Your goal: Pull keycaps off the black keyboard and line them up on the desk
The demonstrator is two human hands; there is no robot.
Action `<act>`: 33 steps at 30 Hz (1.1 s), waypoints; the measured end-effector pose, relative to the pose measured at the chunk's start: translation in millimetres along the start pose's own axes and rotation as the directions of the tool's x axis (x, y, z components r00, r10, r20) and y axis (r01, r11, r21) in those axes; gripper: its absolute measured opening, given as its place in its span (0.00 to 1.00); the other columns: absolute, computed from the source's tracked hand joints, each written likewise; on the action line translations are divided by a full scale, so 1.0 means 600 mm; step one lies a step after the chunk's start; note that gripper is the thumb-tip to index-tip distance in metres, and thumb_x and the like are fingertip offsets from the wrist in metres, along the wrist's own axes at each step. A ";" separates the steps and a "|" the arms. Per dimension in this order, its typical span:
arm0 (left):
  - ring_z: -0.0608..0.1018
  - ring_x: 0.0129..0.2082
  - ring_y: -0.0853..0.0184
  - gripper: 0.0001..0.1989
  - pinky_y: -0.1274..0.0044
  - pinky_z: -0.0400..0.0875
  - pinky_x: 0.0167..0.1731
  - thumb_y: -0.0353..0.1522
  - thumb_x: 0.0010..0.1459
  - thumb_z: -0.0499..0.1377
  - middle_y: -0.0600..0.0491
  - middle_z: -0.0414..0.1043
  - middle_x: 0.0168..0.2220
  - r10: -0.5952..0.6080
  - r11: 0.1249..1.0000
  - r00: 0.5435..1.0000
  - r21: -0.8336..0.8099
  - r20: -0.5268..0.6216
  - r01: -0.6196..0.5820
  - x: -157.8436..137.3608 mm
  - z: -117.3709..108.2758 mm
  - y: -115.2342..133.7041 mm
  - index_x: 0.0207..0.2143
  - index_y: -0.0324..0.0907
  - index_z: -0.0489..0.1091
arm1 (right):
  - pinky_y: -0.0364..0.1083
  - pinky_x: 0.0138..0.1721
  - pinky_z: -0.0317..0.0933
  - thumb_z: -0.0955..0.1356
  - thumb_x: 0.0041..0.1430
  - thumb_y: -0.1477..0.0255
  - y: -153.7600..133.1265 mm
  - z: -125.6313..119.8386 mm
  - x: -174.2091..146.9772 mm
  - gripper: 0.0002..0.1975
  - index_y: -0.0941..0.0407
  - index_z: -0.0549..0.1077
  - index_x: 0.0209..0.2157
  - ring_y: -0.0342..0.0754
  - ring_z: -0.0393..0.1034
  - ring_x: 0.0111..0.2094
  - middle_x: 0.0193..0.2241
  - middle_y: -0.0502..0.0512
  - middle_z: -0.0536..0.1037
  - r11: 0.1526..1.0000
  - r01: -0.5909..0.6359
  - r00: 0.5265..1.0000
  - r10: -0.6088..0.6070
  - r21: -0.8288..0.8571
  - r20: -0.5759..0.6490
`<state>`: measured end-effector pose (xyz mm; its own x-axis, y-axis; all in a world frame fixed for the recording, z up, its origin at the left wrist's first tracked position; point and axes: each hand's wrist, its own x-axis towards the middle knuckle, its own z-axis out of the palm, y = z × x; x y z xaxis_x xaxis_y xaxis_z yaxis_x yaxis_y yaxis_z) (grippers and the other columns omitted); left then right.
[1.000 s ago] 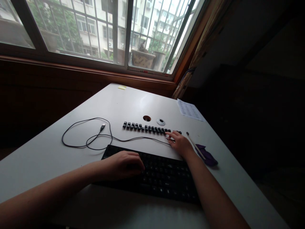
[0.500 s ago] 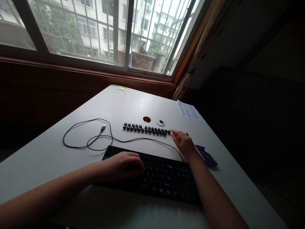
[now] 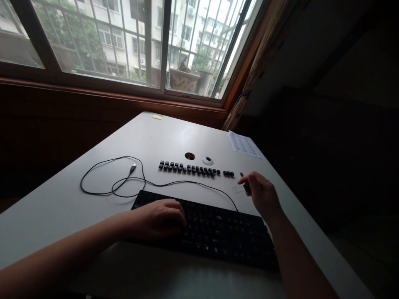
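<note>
A black keyboard [image 3: 224, 232] lies at a slant in front of me. My left hand [image 3: 162, 218] rests on its left half with curled fingers; whatever is under the fingertips is hidden. Off the keyboard's far right corner, my right hand [image 3: 262, 193] pinches the dark handle of what looks like a wire keycap puller [image 3: 247, 188]. Its thin wire loop sticks out to the left over the table. Beyond the keyboard, several loose black keycaps [image 3: 193, 169] lie in two rows, and a short group of keycaps [image 3: 228, 174] sits to their right.
A black USB cable [image 3: 183, 181] runs from the keyboard and coils at left. Past the keycaps are a round table hole [image 3: 190, 156] and a pale ring-shaped cover [image 3: 208, 160]. A printed sheet [image 3: 245, 144] and a yellow note [image 3: 157, 117] lie near the far edges.
My right hand has moved right and toward me, away from the keycap row, and now holds the puller. A short group of keycaps shows where it was. My left hand stays put.
</note>
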<state>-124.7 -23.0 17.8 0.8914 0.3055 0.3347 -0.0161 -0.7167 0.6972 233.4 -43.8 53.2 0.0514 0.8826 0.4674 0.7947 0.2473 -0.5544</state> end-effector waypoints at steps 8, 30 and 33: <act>0.73 0.46 0.61 0.12 0.72 0.72 0.47 0.28 0.62 0.60 0.45 0.72 0.47 0.099 0.970 0.994 0.217 0.054 -0.108 0.001 0.015 0.004 0.48 0.41 0.72 | 0.44 0.27 0.64 0.72 0.57 0.59 -0.035 0.013 -0.063 0.13 0.54 0.74 0.30 0.46 0.71 0.24 0.24 0.50 0.77 0.957 -0.159 0.957 0.089 0.243 0.275; 0.64 0.64 0.58 0.25 0.66 0.57 0.66 0.33 0.65 0.56 0.44 0.62 0.63 0.230 0.842 0.941 0.434 0.247 -0.320 0.060 0.074 0.009 0.62 0.38 0.62 | 0.44 0.33 0.63 0.72 0.57 0.69 -0.094 0.063 -0.056 0.07 0.54 0.75 0.27 0.45 0.70 0.30 0.29 0.49 0.74 0.978 0.109 0.906 -0.171 0.178 0.388; 0.62 0.66 0.59 0.26 0.66 0.55 0.67 0.33 0.65 0.55 0.44 0.60 0.65 0.223 0.852 0.941 0.418 0.254 -0.315 0.060 0.077 0.007 0.64 0.38 0.59 | 0.44 0.33 0.64 0.73 0.57 0.71 -0.085 0.069 -0.058 0.06 0.54 0.75 0.27 0.45 0.71 0.30 0.28 0.49 0.74 0.977 0.102 0.897 -0.173 0.189 0.408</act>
<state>-71.9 -44.0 3.7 0.9505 -0.0315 0.3092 -0.1050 -0.9690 0.2239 166.0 -70.7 36.8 -0.3376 0.9117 0.2341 0.6669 0.4072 -0.6240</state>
